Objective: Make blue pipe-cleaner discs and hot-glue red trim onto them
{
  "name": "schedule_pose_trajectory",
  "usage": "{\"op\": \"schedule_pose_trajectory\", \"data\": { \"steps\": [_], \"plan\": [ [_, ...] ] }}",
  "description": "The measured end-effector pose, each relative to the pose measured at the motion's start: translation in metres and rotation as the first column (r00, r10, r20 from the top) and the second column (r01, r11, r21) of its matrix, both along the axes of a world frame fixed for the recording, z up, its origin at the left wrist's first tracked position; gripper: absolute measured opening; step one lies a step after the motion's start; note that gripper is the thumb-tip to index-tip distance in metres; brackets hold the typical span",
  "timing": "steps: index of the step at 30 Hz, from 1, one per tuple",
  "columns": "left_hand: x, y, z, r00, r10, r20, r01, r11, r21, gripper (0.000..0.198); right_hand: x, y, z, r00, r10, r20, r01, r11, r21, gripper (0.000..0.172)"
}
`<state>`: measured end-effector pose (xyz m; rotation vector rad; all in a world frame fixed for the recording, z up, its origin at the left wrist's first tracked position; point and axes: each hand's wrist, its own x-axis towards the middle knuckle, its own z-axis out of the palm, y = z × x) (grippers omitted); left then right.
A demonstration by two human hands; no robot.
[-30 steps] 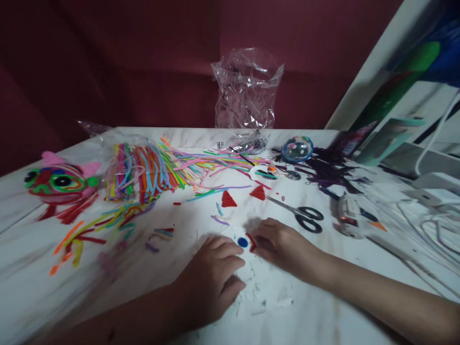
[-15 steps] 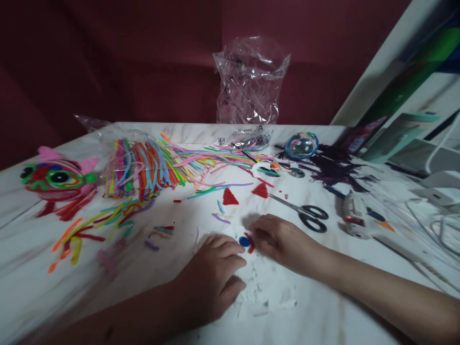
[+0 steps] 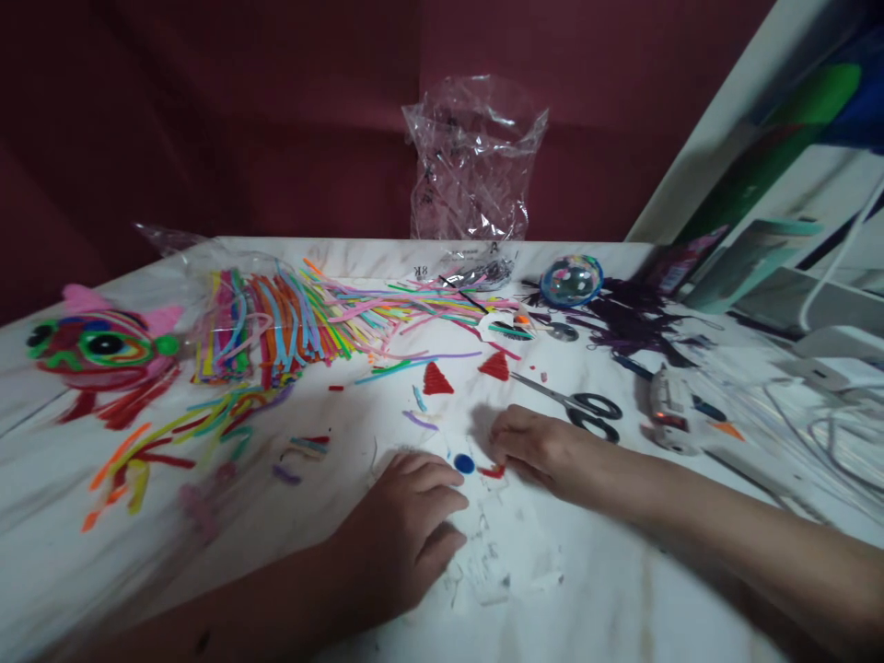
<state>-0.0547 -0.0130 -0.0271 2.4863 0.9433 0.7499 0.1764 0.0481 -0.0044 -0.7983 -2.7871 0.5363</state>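
Pinched between the fingers of my right hand (image 3: 535,448) is a short, bent piece of red pipe cleaner (image 3: 492,472). Just left of it a small blue disc (image 3: 464,463) lies on the white marbled table. My left hand (image 3: 421,516) rests beside the disc, fingers apart and holding nothing; its index fingertip is close to the disc's edge, and I cannot tell whether they touch. Beyond my hands lie two red ribbed triangles, one on the left (image 3: 437,378) and one on the right (image 3: 494,366). Black-handled scissors (image 3: 587,405) lie behind my right hand.
Colourful pipe cleaners (image 3: 276,322) spread across the back left, partly in a clear bag. A pink fish-like craft figure (image 3: 103,345) stands far left. At right are a glue gun (image 3: 669,410), cables (image 3: 815,424) and dark purple strands (image 3: 639,318). A clear dome (image 3: 572,281) sits behind.
My right hand has moved slightly right, away from the blue disc, and the red pipe cleaner piece has turned and come apart from it. My left hand has stayed nearly in place.
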Motion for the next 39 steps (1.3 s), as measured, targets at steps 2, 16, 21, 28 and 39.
{"op": "schedule_pose_trajectory", "data": {
  "steps": [2,16,21,28,39],
  "plan": [
    [0.0,0.0,0.0,0.997,0.032,0.072,-0.034,0.999,0.032,0.017,0.0,-0.004,0.002,1.0,-0.003,-0.008,0.003,1.0,0.009,0.017],
    [0.0,-0.001,0.021,0.893,0.392,0.22,-0.339,0.909,-0.244,0.015,-0.047,-0.035,0.001,0.802,-0.416,-0.428,0.185,0.855,-0.484,0.009],
    [0.0,0.0,0.018,0.888,0.376,0.264,-0.312,0.916,-0.254,0.01,-0.049,-0.037,-0.001,0.784,-0.406,-0.469,0.171,0.868,-0.465,0.011],
    [0.001,-0.001,0.023,0.834,0.392,0.389,-0.221,0.883,-0.415,0.013,-0.048,-0.04,0.0,0.814,-0.287,-0.504,0.127,0.936,-0.328,0.012],
    [-0.031,0.033,0.023,0.693,0.625,0.358,-0.561,0.78,-0.276,0.025,-0.047,-0.035,-0.013,0.738,-0.538,-0.407,0.153,0.721,-0.676,0.018]
  ]
}}
